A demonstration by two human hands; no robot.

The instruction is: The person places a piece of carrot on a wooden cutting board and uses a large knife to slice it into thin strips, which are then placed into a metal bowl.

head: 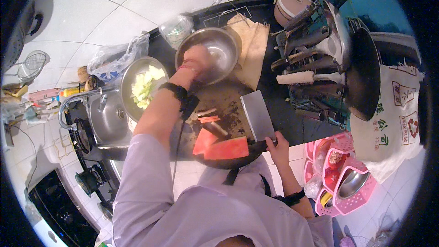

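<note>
My left hand (197,60) reaches into a steel bowl (224,49), its fingers blurred and partly hidden. In my right hand (278,147) is the handle of a cleaver (258,115), whose broad blade lies over the right side of a dark, stained cutting board (233,109). Large pieces of red-fleshed watermelon (226,148) lie at the board's near edge. Thin red strips (208,118) sit a little farther back. Left of my forearm, a second metal bowl (125,75) holds cut pale green and yellowish pieces (147,85).
A sink (106,120) with a curved faucet is at left. At right stands a rack of knives and utensils (315,65) beside a dark wok (365,75). A tan cloth (252,46) lies behind the board. Pink baskets (356,192) stand below the counter's right edge.
</note>
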